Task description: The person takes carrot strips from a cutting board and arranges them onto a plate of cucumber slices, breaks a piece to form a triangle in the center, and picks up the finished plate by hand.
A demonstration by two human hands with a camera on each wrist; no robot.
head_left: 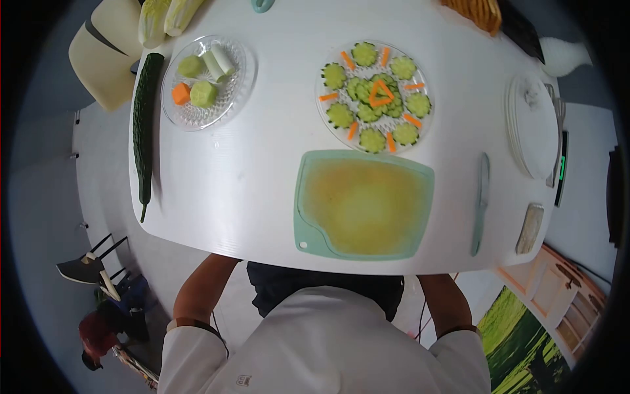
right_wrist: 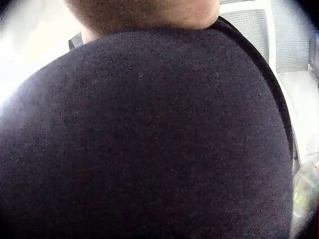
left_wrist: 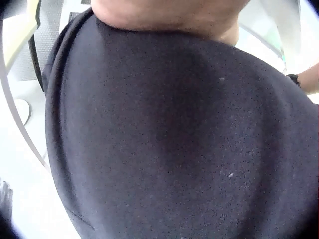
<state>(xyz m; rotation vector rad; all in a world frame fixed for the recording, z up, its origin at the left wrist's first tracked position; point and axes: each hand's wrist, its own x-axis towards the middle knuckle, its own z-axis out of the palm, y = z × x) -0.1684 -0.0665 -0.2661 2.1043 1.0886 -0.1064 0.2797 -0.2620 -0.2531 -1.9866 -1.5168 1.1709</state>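
In the left wrist view, the base of the left hand point(left_wrist: 172, 15) rests on dark trousers point(left_wrist: 169, 129); its fingers are out of sight. The right hand point(right_wrist: 149, 12) likewise lies against the dark cloth point(right_wrist: 149, 129) in the right wrist view, fingers unseen. The head view shows both forearms passing below the table edge, which hides the hands. On the table, a stained green cutting board point(head_left: 364, 207) lies before the person. Beyond it, a clear plate point(head_left: 423, 125) bears scalloped cucumber slices point(head_left: 373, 140) around a cucumber mound with carrot sticks point(head_left: 382, 102) on top.
A green-handled knife point(head_left: 481, 203) lies right of the board, near stacked white plates point(head_left: 538, 131) and a grey block point(head_left: 529, 228). At left are a long cucumber point(head_left: 146, 118) and a clear plate point(head_left: 244, 82) with vegetable pieces. Cabbages point(head_left: 154, 23) stand at the far left.
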